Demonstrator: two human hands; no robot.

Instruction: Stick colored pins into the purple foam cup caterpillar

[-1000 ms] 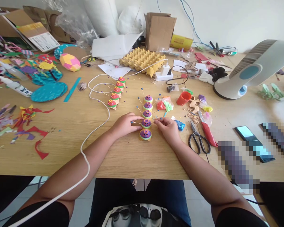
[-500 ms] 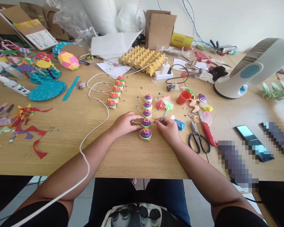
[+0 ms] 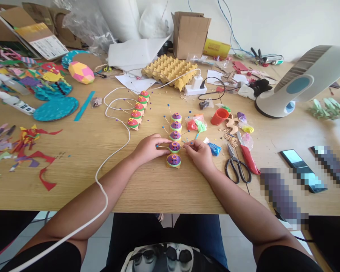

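Note:
A row of egg-carton cups (image 3: pixel 174 161), decorated with purple and green clay, runs away from me down the middle of the table. Thin sticks with blue tips poke out from both its sides. My left hand (image 3: pixel 151 149) grips the row from the left, thumb and forefinger against the second-nearest cup, a blue-tipped stick lying between them. On the other side, my right hand (image 3: pixel 200 153) pinches a thin blue-tipped stick (image 3: pixel 187 143) close to that cup; its inner end is too small to make out clearly. A similar row of red and green cups (image 3: pixel 136 114) stands further back on the left.
Scissors (image 3: pixel 237 166), a red-handled cutter (image 3: pixel 248 156), a blue clay packet (image 3: pixel 214 149) and an orange cup (image 3: pixel 219 117) lie to the right. A white fan (image 3: pixel 289 87) stands beyond. One white cable (image 3: pixel 100 181) crosses over my left forearm. The egg tray (image 3: pixel 170 70) is behind.

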